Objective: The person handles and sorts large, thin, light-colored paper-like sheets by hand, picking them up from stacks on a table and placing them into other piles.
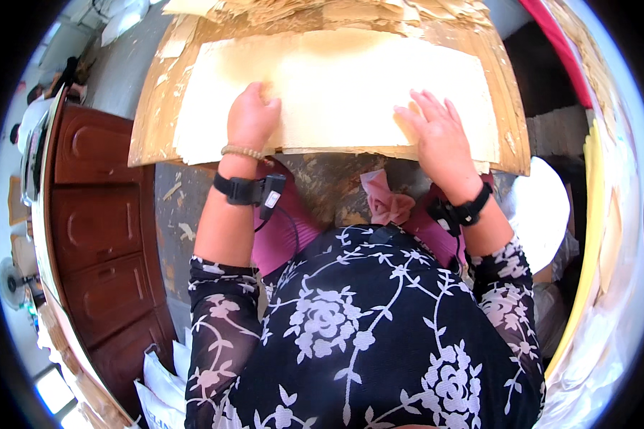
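A wide, pale cream sheet (336, 93), thin like veneer or thick paper, lies on top of other sheets on a wooden table (509, 129). Bright glare washes out much of its surface. My left hand (254, 118) rests on its left part with the fingers curled under and the thumb toward the right; whatever they hold, if anything, is hidden. Toward the right side, my right hand (440, 132) lies on the sheet with its fingers stretched out and apart, holding nothing. Both wrists carry black straps with small devices.
Ragged stacks of thin sheets (308, 10) cover the table's far edge. A reddish-brown panelled wooden cabinet (96, 214) stands at left. Below the table's near edge, a pink cloth (386, 200) lies between my knees. A white rounded object (540, 218) is at right, beside a yellow edge (590, 236).
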`<act>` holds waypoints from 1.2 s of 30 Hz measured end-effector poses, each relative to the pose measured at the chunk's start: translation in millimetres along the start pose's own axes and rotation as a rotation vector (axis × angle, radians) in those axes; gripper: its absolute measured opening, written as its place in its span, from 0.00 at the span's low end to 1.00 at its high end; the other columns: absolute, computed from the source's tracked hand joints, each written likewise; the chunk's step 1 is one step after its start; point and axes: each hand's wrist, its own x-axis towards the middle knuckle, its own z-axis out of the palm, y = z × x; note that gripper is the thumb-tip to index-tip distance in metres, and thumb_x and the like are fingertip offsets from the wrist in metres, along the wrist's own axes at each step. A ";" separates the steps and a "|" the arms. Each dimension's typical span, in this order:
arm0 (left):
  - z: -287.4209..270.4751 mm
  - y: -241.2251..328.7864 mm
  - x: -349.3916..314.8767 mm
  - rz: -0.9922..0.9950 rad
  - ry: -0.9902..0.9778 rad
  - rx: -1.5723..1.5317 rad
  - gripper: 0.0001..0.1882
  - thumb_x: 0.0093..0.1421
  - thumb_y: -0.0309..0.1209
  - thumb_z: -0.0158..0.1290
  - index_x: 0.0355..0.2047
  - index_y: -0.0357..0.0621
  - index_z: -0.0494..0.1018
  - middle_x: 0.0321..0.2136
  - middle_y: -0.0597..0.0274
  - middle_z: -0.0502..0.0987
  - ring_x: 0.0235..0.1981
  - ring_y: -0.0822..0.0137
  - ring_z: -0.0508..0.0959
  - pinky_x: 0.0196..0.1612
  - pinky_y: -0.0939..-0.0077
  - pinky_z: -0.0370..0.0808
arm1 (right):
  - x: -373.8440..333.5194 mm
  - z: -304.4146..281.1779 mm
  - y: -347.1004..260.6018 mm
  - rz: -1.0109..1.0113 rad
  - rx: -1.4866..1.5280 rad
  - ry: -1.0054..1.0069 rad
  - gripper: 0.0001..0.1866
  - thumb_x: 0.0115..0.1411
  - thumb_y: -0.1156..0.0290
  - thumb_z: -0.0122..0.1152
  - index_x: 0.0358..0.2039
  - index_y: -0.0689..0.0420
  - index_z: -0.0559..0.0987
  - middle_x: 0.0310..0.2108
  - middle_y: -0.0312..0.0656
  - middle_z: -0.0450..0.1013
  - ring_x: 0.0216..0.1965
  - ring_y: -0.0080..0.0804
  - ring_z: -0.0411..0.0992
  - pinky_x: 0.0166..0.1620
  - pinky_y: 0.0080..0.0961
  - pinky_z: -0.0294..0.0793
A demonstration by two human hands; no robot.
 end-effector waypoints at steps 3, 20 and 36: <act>-7.5 8.5 -3.5 -0.020 -0.019 -0.002 0.25 0.52 0.37 0.59 0.47 0.33 0.75 0.38 0.38 0.80 0.40 0.44 0.80 0.46 0.60 0.77 | 12.5 -30.2 -24.7 -0.073 0.032 -0.052 0.25 0.53 0.83 0.49 0.49 0.49 0.81 0.60 0.48 0.68 0.65 0.44 0.62 0.68 0.43 0.54; -48.2 32.5 13.8 -0.061 -0.020 0.041 0.19 0.54 0.37 0.58 0.42 0.38 0.76 0.34 0.47 0.81 0.38 0.47 0.80 0.43 0.57 0.77 | 84.9 23.1 -55.2 -0.103 0.060 -0.056 0.23 0.64 0.56 0.54 0.60 0.41 0.73 0.65 0.43 0.64 0.67 0.46 0.58 0.67 0.56 0.51; -107.5 -92.0 -50.6 -0.634 0.258 -0.789 0.20 0.62 0.48 0.58 0.30 0.40 0.76 0.24 0.60 0.80 0.23 0.70 0.80 0.20 0.78 0.73 | 85.3 25.9 -53.2 -0.050 0.014 -0.091 0.25 0.65 0.49 0.49 0.61 0.39 0.72 0.67 0.40 0.60 0.69 0.44 0.54 0.68 0.57 0.47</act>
